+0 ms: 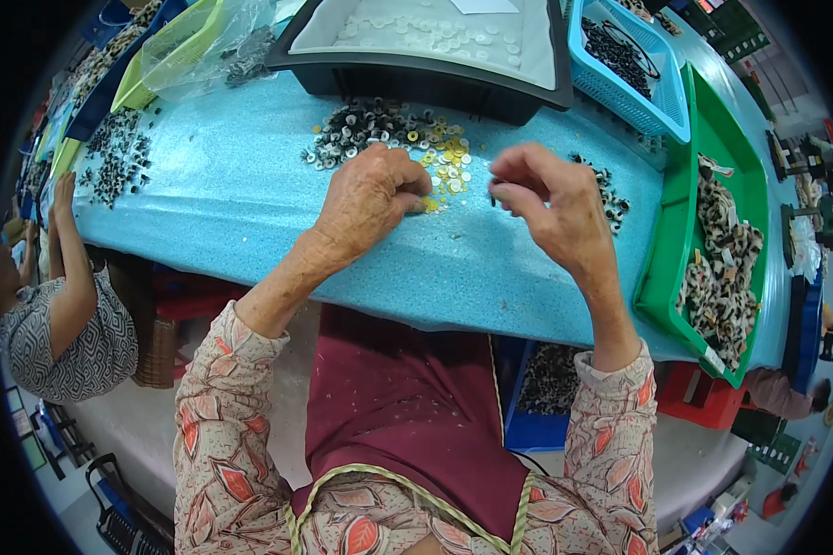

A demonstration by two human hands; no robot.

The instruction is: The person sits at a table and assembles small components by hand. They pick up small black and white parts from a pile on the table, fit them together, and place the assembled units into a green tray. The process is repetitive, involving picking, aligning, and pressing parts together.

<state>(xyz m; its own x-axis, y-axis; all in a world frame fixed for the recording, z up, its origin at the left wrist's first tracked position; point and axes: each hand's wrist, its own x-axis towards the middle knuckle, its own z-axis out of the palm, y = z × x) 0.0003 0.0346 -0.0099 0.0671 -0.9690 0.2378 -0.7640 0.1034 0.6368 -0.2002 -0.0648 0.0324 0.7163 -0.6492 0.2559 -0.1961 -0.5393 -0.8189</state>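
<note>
My left hand (366, 199) is closed in a pinch at the near edge of a scatter of small yellow and white discs (453, 171). Yellow shows right at its fingertips, but what lies between them I cannot make out. To the right, my right hand (560, 205) hovers over the table with thumb and forefinger pinched on a small dark piece (494, 191). Beyond my left hand lies a heap of small black tufted pieces with white discs (356, 125). More black pieces (611, 199) lie behind my right hand.
A black tray (416, 76) of white discs stands at the back, beside a light-blue basket (662, 116) of black pieces. At right, a green bin (662, 250) holds spotted plush pieces. Black pieces (118, 157) are scattered at left on the blue tabletop (222, 199), near another person (69, 314).
</note>
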